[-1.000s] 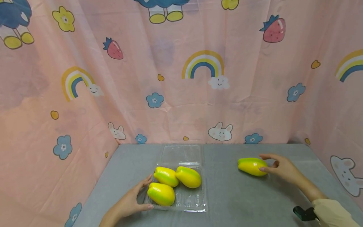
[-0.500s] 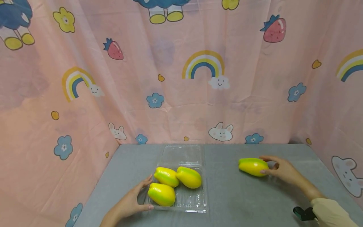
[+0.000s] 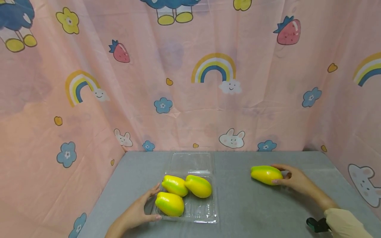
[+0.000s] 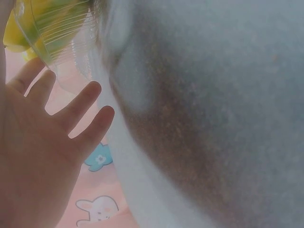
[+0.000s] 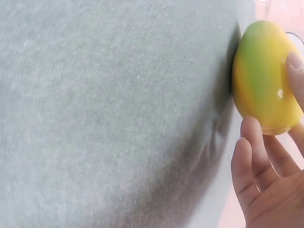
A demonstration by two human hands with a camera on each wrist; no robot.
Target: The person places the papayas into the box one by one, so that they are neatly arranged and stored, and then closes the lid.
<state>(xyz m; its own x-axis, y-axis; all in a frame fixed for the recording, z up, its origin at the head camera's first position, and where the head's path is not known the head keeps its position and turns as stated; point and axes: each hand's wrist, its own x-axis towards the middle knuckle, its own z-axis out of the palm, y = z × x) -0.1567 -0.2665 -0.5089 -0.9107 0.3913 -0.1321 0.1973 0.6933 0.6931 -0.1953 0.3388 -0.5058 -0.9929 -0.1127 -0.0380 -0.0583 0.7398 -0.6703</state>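
A yellow-green papaya (image 3: 265,175) lies on its side on the right of the table. My right hand (image 3: 297,178) holds its right end, thumb on the near side and index finger on the far side. In the right wrist view the thumb (image 5: 295,71) presses on the papaya (image 5: 261,78), with other fingertips at its lower end. Farther left, a clear plastic clamshell box (image 3: 202,211) stands with its lid laid back, three more papayas (image 3: 170,204) inside. My left hand (image 3: 134,210) rests at the box's left side, fingers spread and fairly straight, fingertips right at the wall.
The grey table (image 3: 238,205) stretches between the box and the right hand's papaya. The box's lid (image 3: 190,162) lies toward the back edge. A pink patterned curtain (image 3: 178,125) hangs behind and along both sides. A dark strap piece (image 3: 317,225) sits by the right sleeve.
My right wrist and sleeve have shifted slightly left, the fingers staying at the papaya's right end. The left hand, box and papayas look the same.
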